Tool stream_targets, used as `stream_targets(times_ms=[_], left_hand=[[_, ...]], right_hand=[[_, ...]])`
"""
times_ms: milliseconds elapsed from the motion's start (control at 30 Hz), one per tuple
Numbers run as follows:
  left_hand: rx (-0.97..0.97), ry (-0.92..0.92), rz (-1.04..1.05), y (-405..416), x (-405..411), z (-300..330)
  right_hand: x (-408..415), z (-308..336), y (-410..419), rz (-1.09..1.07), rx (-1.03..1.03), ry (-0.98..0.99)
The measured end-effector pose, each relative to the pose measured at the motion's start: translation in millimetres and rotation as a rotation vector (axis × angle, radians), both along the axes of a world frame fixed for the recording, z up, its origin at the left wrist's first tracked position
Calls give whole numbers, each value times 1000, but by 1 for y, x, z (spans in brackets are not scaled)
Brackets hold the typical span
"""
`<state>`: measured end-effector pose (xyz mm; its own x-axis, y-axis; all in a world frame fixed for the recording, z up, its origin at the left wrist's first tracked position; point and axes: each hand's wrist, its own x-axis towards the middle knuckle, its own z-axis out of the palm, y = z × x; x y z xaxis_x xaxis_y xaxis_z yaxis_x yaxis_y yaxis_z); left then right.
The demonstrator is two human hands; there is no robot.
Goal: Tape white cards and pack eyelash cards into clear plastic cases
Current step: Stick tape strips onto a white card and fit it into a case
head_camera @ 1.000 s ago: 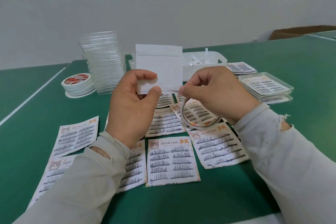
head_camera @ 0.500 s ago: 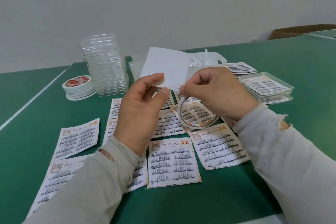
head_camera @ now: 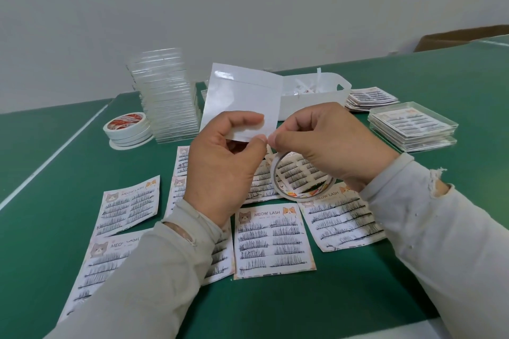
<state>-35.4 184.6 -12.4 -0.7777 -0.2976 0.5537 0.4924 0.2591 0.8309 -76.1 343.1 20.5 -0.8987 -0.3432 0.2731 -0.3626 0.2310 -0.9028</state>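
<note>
You are at a small hand-packing workstation, not a home or a shop. The green desk (head_camera: 413,85) runs up to a bare pale wall (head_camera: 248,3). At 11 o'clock stands a tall stack of clear plastic cases (head_camera: 165,96), with tape rolls (head_camera: 128,129) beside it at 10 o'clock. Printed eyelash cards (head_camera: 272,239) lie spread in rows in front of you, filled cases (head_camera: 411,125) are piled at 2 o'clock, and a cardboard box (head_camera: 462,37) sits at the far right edge.

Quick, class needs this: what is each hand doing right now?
Left hand: pinches the white card at its lower edge.
Right hand: holds the tape roll, fingertips pinched at the card's corner.
</note>
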Motion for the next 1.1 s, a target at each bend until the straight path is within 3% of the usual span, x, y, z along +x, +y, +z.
stream_targets(times_ms=[100,200,567,733,1100], left_hand=[[-30,32,-17,-2,0,2],[-23,10,-10,-10,-2,2],[-71,-183,-82,-15,-4,-4],[-148,-123,-78,-17,-4,1],[-109,-67,-102,-19,-7,-5]], right_hand=[[1,3,-1,61,-75,-180],[2,8,4,274,-216,-402],[-14,1,4,230,-596,-310],[-15,-8,-1,304,-609,-295],[-12,-11,-3,497,-655,-425]])
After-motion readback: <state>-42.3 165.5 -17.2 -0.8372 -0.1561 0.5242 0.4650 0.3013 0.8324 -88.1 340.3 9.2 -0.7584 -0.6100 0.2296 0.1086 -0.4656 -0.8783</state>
